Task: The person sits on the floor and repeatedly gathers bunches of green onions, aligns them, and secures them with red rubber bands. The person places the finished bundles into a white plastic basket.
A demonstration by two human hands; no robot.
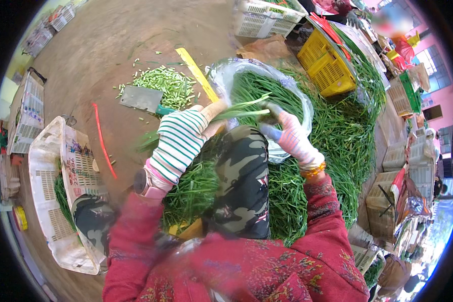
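My left hand [187, 137], in a white glove with green stripes, grips a few green leafy stalks [245, 107] whose pale ends point right. Beside those ends is my right hand [287, 130], in a pale striped glove, fingers apart; motion blurs it, and whether it touches them is unclear. Under both hands lies a clear plastic bag [305, 109] full of long green leaves [266, 88]. A cleaver [141, 99] with a green handle rests against a heap of short cut stem pieces [166, 85], left of a yellow strip [197, 73].
Loose greens [336, 151] cover the floor on my right. A white plastic crate [47, 181] holding greens stands at my left, near a red strap [104, 143]. Ahead right are a yellow crate [322, 62] and a white crate [266, 20]. A co-worker's gloved hand [353, 19] shows at the top right.
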